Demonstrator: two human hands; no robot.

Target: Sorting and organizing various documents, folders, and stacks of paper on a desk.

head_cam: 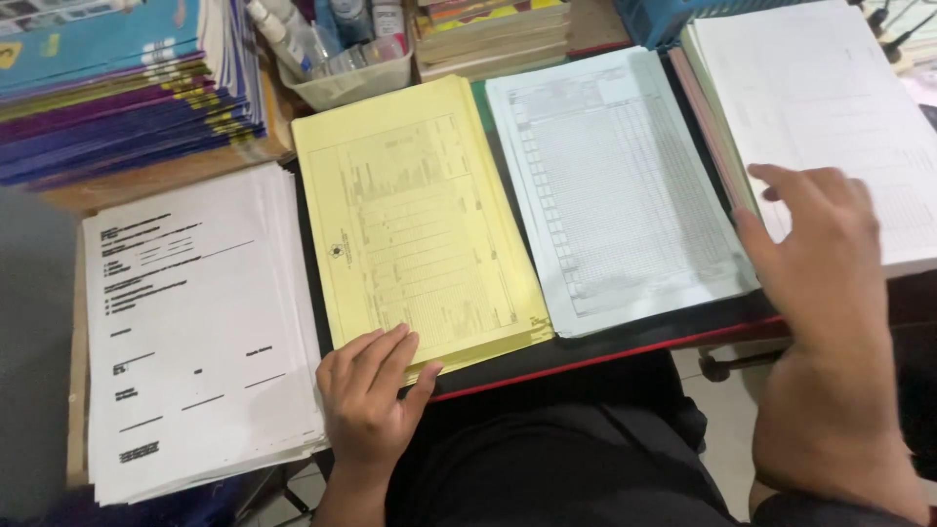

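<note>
The right hand [825, 263], nearest, rests with fingers spread on the far-right white stack [830, 107], thumb at its edge as if to peel a sheet. The left hand [369, 390] lies flat, gripping nothing, steadying the yellow stack's [410, 215] near corner.

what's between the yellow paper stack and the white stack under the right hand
A pale blue stack of gridded forms lies between the yellow stack and the white stack that the right hand touches, in the head view.

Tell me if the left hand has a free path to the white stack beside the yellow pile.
Probably yes: the left hand rests on the yellow pile's near corner, right beside the white stack, with nothing between them.
</note>
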